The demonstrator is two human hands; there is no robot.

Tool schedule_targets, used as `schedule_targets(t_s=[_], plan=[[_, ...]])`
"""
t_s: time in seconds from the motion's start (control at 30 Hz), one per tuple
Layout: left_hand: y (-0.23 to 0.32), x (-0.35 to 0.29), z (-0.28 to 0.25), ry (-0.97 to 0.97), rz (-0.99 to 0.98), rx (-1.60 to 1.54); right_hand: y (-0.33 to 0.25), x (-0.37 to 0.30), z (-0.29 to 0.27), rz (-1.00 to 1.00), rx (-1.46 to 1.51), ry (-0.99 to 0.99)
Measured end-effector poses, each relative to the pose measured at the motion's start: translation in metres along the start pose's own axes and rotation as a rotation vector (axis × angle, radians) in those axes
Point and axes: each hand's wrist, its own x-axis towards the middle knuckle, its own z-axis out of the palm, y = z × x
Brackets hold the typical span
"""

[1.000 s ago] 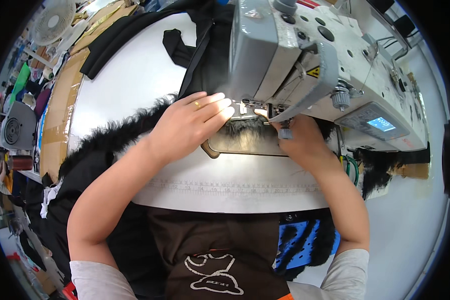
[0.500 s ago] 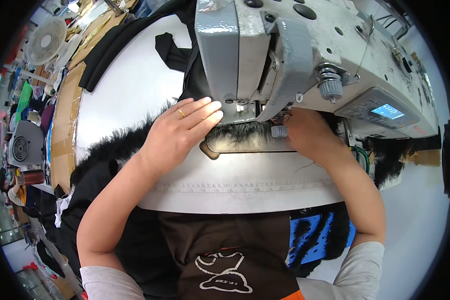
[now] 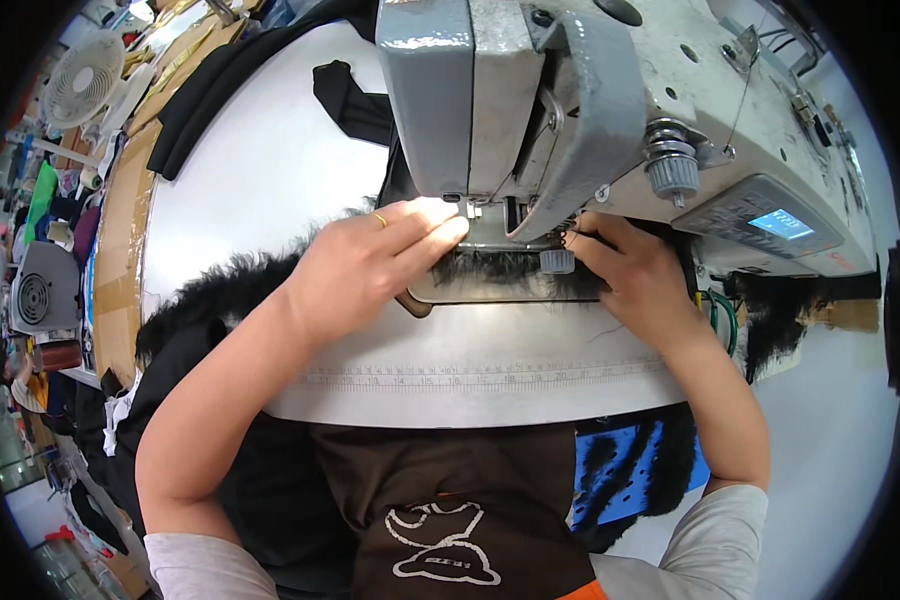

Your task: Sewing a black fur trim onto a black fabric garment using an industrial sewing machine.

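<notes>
A sewing machine [image 3: 425,110] stands over the white work table, with black fabric [image 3: 398,175] running under its head. Fluffy black fur trim [image 3: 245,282] edges the fabric and passes below the presser foot area. My left hand [image 3: 355,265] is bunched left of the needle, fingers together and tips pressing the fabric; its thumb is hidden. To the right of the needle, behind the grey knob [image 3: 557,262], my right hand [image 3: 635,270] has its fingers curled and pinched at the fabric's edge. Its fingertips are partly covered by the machine.
A ruler strip [image 3: 450,380] runs along the table's front. Black cloth [image 3: 260,480] hangs at the left of my lap. On the machine's right are a lit control panel [image 3: 770,218] and green wires [image 3: 725,322]. A white fan [image 3: 83,82] stands far left.
My left hand has slid a little right toward the needle, its fingers more bent. My right hand has turned, showing more of its fingers. The view has shifted slightly.
</notes>
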Motion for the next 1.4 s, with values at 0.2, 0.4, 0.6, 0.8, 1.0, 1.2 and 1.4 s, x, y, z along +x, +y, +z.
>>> schedule_targets(t_s=[0.2, 0.4, 0.6, 0.8, 1.0, 1.2, 1.4], plan=[[-0.007, -0.002, 0.009, 0.076, -0.069, 0.028, 0.001, -0.001, 0.0, -0.005, 0.019, 0.001], [-0.01, 0.004, 0.004, 0.125, -0.096, -0.009, 0.002, 0.001, -0.002, -0.007, 0.04, -0.005], [-0.018, 0.023, -0.002, -0.077, -0.168, 0.061, 0.006, -0.001, -0.001, 0.002, 0.081, -0.022], [-0.023, 0.011, 0.0, 0.002, -0.153, -0.069, 0.005, 0.001, -0.002, 0.017, 0.112, -0.025], [-0.007, 0.015, -0.009, -0.104, -0.08, 0.034, 0.007, -0.001, -0.003, 0.021, 0.116, -0.027], [-0.005, 0.0, -0.001, 0.05, 0.103, -0.004, 0.001, 0.002, -0.003, 0.003, 0.045, -0.03], [-0.014, -0.006, -0.004, -0.035, 0.001, -0.019, 0.005, 0.001, -0.009, -0.076, -0.159, -0.086]])
